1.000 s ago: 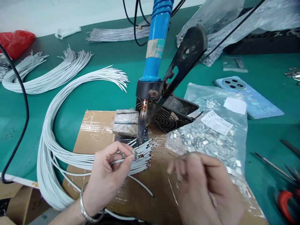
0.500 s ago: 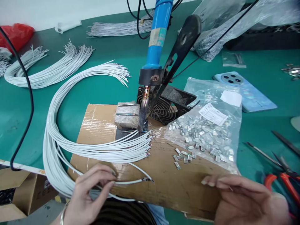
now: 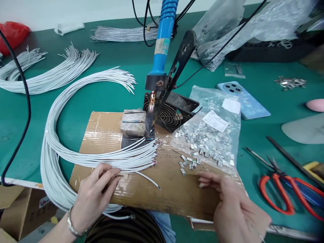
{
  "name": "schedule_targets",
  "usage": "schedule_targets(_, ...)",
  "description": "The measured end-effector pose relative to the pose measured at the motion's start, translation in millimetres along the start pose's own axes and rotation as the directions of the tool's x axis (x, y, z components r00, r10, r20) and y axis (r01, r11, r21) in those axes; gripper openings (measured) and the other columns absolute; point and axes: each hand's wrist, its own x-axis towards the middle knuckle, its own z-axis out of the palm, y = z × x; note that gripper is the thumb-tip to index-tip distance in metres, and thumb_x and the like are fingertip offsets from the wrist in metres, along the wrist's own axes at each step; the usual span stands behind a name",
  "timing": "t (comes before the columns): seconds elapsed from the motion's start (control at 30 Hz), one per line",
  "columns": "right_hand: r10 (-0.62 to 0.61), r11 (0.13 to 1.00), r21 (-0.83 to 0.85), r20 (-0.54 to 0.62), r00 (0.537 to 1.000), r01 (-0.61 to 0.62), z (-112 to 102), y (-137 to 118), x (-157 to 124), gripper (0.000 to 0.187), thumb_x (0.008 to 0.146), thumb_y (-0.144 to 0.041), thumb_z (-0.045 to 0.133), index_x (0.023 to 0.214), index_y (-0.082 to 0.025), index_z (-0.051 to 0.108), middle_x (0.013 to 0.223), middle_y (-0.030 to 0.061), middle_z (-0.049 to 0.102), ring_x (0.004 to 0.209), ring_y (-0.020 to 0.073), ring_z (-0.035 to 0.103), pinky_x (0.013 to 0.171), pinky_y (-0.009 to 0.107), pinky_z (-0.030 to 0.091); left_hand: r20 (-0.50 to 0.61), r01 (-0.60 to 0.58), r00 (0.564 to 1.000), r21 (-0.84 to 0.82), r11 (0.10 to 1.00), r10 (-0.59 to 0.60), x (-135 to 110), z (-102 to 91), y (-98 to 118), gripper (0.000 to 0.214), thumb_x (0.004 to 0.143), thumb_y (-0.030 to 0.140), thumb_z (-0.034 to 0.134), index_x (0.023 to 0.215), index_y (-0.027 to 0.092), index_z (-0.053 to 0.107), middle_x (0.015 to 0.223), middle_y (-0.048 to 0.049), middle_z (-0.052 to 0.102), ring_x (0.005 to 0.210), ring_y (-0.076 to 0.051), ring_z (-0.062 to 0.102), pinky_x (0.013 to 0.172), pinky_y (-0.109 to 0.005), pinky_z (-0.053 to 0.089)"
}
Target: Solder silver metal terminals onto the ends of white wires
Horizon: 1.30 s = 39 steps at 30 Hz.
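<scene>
My left hand (image 3: pixel 100 192), with a bracelet at the wrist, is closed in a pinch at the lower edge of a bundle of white cables (image 3: pixel 101 158). Its fingertips grip a white cable there; the exact pinch point is partly hidden. A cable with a small metal connector (image 3: pixel 133 217) at its end hangs below that hand, over my lap. My right hand (image 3: pixel 235 202) is over the right part of the cardboard, fingers curled around a thin strand that looks like solder wire (image 3: pixel 261 237). Several loose metal connectors (image 3: pixel 187 162) lie just beyond its fingertips.
A blue-handled soldering iron (image 3: pixel 164 32) is clamped tip down above the cardboard (image 3: pixel 162 192), by a fan (image 3: pixel 168 116). A bag of connectors (image 3: pixel 210 135) and a phone (image 3: pixel 244 99) lie to the right. Red-handled scissors (image 3: pixel 277 195) lie at the right edge.
My left hand has moved from the cable with the connector up to the bundle; that cable now hangs lower, over my lap. My right hand has moved left, toward the loose connectors.
</scene>
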Motion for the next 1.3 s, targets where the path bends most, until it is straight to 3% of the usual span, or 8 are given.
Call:
schedule_targets(0.27, -0.157, 0.950, -0.238, 0.194, 0.968, 0.202, 2.9, -5.4, 3.1, 0.016, 0.083, -0.038, 0.074, 0.081, -0.023, 0.078, 0.075, 0.0014, 0.071, 0.061, 0.0143, 0.059, 0.059, 0.027, 0.049, 0.098, -0.028, 0.994, -0.145, 0.989, 0.042, 17.2, -21.4, 4.2, 0.017, 0.097, 0.008, 0.053, 0.103, 0.022, 0.061, 0.106, -0.0075, 0.059, 0.106, -0.022, 0.060, 0.090, -0.031, 0.046)
schedule_targets(0.33, -0.151, 0.931, -0.291, 0.245, 0.958, 0.222, 6.5, -7.4, 6.0, 0.018, 0.081, -0.040, 0.072, 0.081, -0.023, 0.079, 0.071, 0.0010, 0.067, 0.057, 0.0144, 0.056, 0.057, 0.028, 0.048, 0.222, 0.038, 0.975, -0.248, 0.968, 0.018, 19.7, -33.8, 6.4, 0.018, 0.099, 0.009, 0.050, 0.106, 0.024, 0.058, 0.104, -0.0057, 0.064, 0.102, -0.021, 0.061, 0.087, -0.029, 0.047)
schedule_targets(0.53, -0.033, 0.910, -0.371, 0.380, 0.924, 0.184, 12.2, -11.9, 16.1, 0.014, 0.076, -0.035, 0.065, 0.072, -0.023, 0.072, 0.057, -0.0007, 0.064, 0.048, 0.0167, 0.060, 0.050, 0.029, 0.047, 0.644, 0.377, 0.765, -0.443, 0.813, -0.004, 41.3, -36.5, 33.8, 0.016, 0.102, 0.028, 0.051, 0.101, 0.024, 0.066, 0.087, -0.0018, 0.069, 0.076, -0.016, 0.064, 0.067, -0.023, 0.049)
schedule_targets(0.73, 0.063, 0.959, -0.277, 0.406, 0.912, 0.057, 10.8, -25.9, -1.9, 0.020, 0.085, -0.042, 0.061, 0.086, -0.024, 0.071, 0.067, 0.0004, 0.073, 0.055, 0.0171, 0.071, 0.056, 0.027, 0.059, 0.668, 0.668, 0.729, -0.645, 0.371, -0.152, 61.7, -10.2, 50.1, 0.023, 0.095, 0.039, 0.062, 0.088, 0.018, 0.060, 0.067, 0.0045, 0.052, 0.050, -0.008, 0.043, 0.048, -0.020, 0.037)
schedule_targets(0.83, 0.223, 0.973, -0.042, 0.430, 0.875, -0.228, 17.6, -39.5, -21.4, 0.022, 0.085, -0.043, 0.071, 0.092, -0.023, 0.077, 0.072, 0.0020, 0.077, 0.064, 0.0170, 0.074, 0.064, 0.024, 0.062, 0.666, 0.688, 0.724, -0.675, 0.268, -0.179, 64.3, -6.3, 49.1, 0.030, 0.091, 0.045, 0.068, 0.087, 0.016, 0.061, 0.065, 0.0054, 0.051, 0.047, -0.006, 0.036, 0.044, -0.018, 0.029)
schedule_targets(0.9, 0.243, 0.948, 0.072, 0.466, 0.851, -0.310, 25.6, -48.1, -31.1, 0.017, 0.082, -0.040, 0.077, 0.085, -0.023, 0.080, 0.066, 0.0008, 0.074, 0.060, 0.0140, 0.070, 0.060, 0.020, 0.057, 0.661, 0.687, 0.726, -0.685, 0.243, -0.189, 64.2, -5.8, 47.9, 0.033, 0.089, 0.047, 0.070, 0.086, 0.016, 0.063, 0.064, 0.0056, 0.051, 0.045, -0.005, 0.035, 0.042, -0.018, 0.026)
schedule_targets(1.07, 0.113, 0.940, 0.216, 0.535, 0.837, -0.265, 43.1, -60.0, -39.2, 0.008, 0.084, -0.030, 0.077, 0.079, -0.027, 0.082, 0.066, -0.0021, 0.064, 0.057, 0.0091, 0.055, 0.053, 0.018, 0.043, 0.648, 0.675, 0.737, -0.701, 0.230, -0.191, 62.3, -4.8, 46.7, 0.035, 0.090, 0.049, 0.070, 0.084, 0.015, 0.064, 0.060, 0.0065, 0.049, 0.044, -0.004, 0.034, 0.042, -0.018, 0.023)
schedule_targets(1.3, 0.122, 0.914, 0.264, 0.545, 0.830, -0.308, 46.5, -65.9, -43.0, 0.008, 0.082, -0.027, 0.079, 0.086, -0.027, 0.086, 0.072, 0.0008, 0.068, 0.062, 0.0118, 0.059, 0.053, 0.020, 0.043, 0.660, 0.692, 0.722, -0.679, 0.248, -0.206, 63.0, -5.9, 48.8, 0.040, 0.089, 0.054, 0.068, 0.082, 0.014, 0.066, 0.058, 0.0060, 0.047, 0.046, -0.006, 0.036, 0.043, -0.020, 0.023)
